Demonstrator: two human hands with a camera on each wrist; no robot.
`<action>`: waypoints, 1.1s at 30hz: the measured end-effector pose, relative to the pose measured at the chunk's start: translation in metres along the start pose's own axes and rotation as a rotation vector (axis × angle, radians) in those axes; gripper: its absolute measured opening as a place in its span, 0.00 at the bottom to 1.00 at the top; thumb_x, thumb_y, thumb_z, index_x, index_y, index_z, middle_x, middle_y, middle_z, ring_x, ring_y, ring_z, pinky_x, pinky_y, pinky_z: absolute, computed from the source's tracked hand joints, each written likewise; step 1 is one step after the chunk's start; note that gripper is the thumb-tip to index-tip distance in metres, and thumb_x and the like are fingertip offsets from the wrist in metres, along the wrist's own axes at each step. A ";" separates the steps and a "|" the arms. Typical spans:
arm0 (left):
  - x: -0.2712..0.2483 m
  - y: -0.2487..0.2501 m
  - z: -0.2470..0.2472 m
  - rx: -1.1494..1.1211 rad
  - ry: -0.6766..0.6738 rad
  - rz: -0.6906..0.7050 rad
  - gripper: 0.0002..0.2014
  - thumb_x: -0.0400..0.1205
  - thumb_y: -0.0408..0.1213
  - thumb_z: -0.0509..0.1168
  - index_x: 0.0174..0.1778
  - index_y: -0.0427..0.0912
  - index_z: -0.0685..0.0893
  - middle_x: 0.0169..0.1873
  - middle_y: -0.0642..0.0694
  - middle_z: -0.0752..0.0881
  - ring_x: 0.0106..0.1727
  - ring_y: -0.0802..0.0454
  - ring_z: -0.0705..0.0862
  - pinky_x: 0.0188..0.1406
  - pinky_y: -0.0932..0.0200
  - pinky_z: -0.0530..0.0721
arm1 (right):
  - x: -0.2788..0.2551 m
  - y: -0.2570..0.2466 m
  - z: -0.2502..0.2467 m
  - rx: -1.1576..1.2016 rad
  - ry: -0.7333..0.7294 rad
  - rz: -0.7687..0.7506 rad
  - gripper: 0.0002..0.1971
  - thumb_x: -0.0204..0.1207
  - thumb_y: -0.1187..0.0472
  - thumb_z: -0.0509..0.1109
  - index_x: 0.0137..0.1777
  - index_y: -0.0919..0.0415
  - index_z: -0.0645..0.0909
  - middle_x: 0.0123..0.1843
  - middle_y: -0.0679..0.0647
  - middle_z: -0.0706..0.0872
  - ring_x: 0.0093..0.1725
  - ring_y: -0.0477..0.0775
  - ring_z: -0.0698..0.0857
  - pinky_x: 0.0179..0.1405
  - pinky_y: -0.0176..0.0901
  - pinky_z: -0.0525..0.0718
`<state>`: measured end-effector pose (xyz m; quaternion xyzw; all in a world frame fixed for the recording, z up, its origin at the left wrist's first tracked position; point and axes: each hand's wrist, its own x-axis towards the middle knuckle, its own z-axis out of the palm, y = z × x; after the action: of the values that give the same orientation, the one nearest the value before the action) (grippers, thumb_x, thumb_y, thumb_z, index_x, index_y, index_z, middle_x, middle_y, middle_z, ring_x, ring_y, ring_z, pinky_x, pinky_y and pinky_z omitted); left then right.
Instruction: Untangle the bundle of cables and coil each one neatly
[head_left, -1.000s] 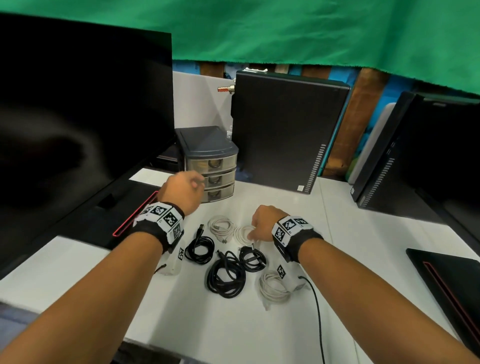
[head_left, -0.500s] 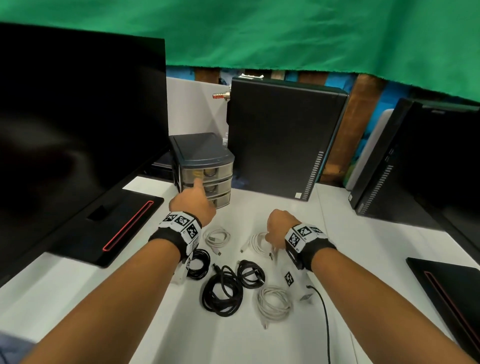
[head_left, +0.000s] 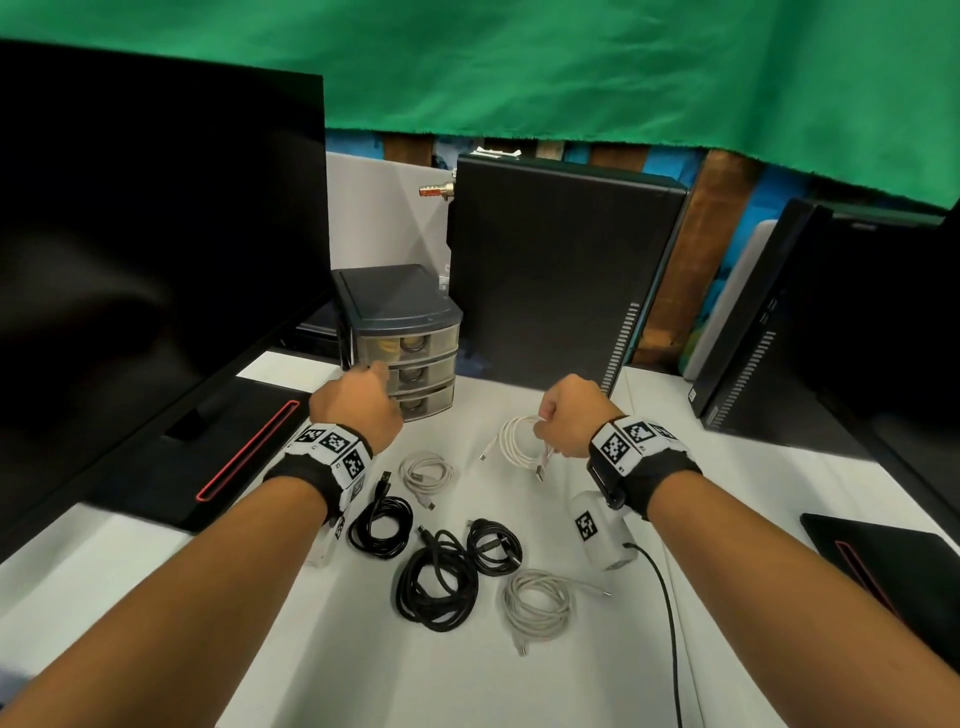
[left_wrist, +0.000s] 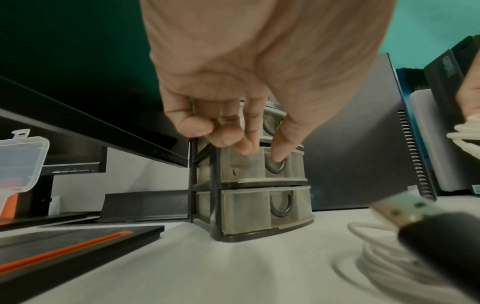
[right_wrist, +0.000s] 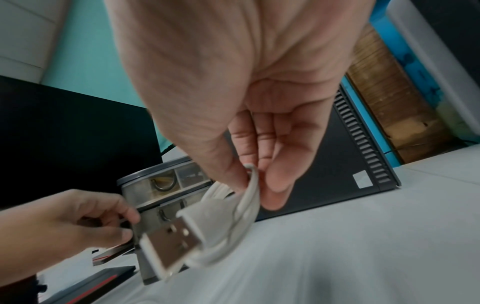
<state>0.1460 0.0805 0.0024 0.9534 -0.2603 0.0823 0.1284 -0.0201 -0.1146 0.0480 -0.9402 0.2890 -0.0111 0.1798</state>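
Note:
My right hand (head_left: 566, 415) pinches a coiled white cable (head_left: 519, 441) between thumb and fingers and holds it above the white table (head_left: 727, 493). The cable's USB plug (right_wrist: 168, 236) hangs toward the wrist camera. My left hand (head_left: 363, 400) is at the small drawer unit (head_left: 400, 312), fingers curled at the middle drawer (left_wrist: 244, 164) and thumb tip on its ring handle (left_wrist: 276, 167). On the table lie five more coils: white (head_left: 428, 470), black (head_left: 382, 527), black (head_left: 493, 545), a large black one (head_left: 436, 584) and white (head_left: 537, 605).
A big monitor (head_left: 156, 260) stands at the left, its base (head_left: 208, 457) beside my left wrist. One black computer tower (head_left: 561, 270) stands behind the drawers, another (head_left: 831, 322) at the right. A clear plastic box (left_wrist: 20, 162) sits far left.
My right hand has picked the white coil up off the table and carried it away from me. My left hand has come down from the top drawer to the middle one.

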 end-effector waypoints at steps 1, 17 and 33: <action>0.000 0.000 -0.001 -0.013 0.019 0.018 0.21 0.82 0.42 0.61 0.72 0.49 0.74 0.55 0.44 0.86 0.51 0.41 0.85 0.45 0.52 0.81 | -0.001 -0.002 -0.001 0.005 0.008 -0.007 0.08 0.78 0.61 0.72 0.51 0.65 0.88 0.46 0.60 0.91 0.47 0.59 0.90 0.53 0.52 0.91; 0.012 0.031 0.009 0.129 -0.265 0.109 0.23 0.79 0.40 0.63 0.71 0.44 0.71 0.53 0.43 0.86 0.55 0.39 0.86 0.51 0.49 0.83 | -0.003 0.004 -0.008 0.026 0.027 -0.026 0.07 0.79 0.59 0.73 0.51 0.61 0.88 0.46 0.57 0.89 0.49 0.57 0.87 0.55 0.49 0.87; -0.009 -0.005 -0.028 -0.462 0.257 0.058 0.05 0.82 0.41 0.69 0.48 0.54 0.90 0.54 0.50 0.86 0.56 0.47 0.84 0.55 0.53 0.81 | 0.018 -0.032 -0.002 0.418 0.016 0.039 0.02 0.69 0.66 0.78 0.39 0.65 0.89 0.37 0.61 0.92 0.43 0.62 0.93 0.49 0.60 0.92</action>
<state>0.1386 0.0964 0.0262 0.8728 -0.2809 0.1448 0.3720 0.0118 -0.1009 0.0597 -0.8766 0.3000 -0.0749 0.3688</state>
